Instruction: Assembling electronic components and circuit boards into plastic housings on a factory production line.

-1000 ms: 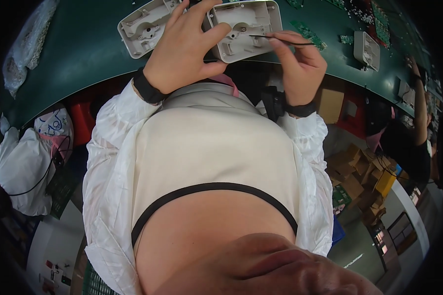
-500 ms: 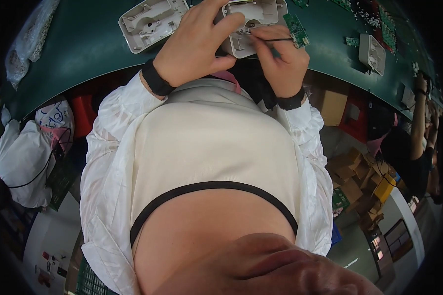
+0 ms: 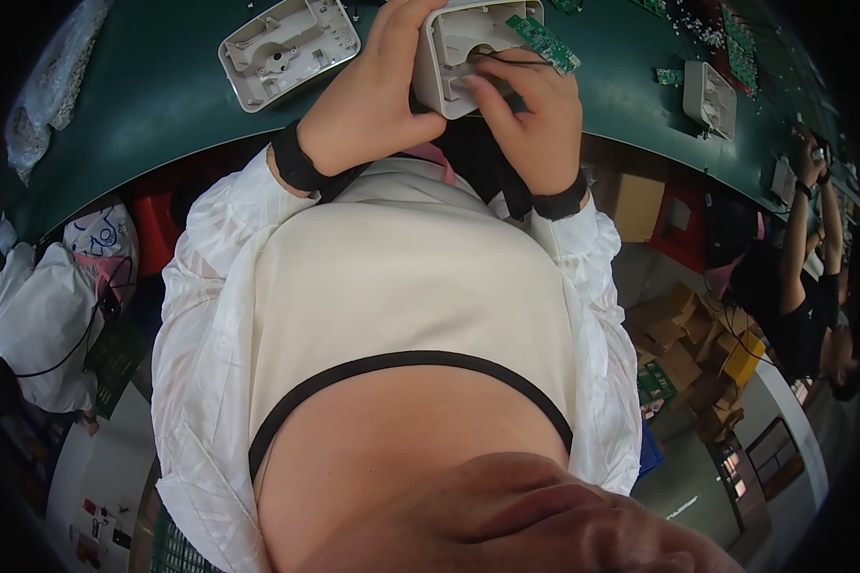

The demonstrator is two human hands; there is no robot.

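Holding black wire, the right hand meets a pale casing.

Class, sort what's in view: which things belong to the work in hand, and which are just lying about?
Work in hand:
left hand holding the open housing
right hand at its opening
dark cable
green circuit board
untouched pale shell, perhaps

Apparently lying about:
clear bag
small pale housing
cardboard boxes
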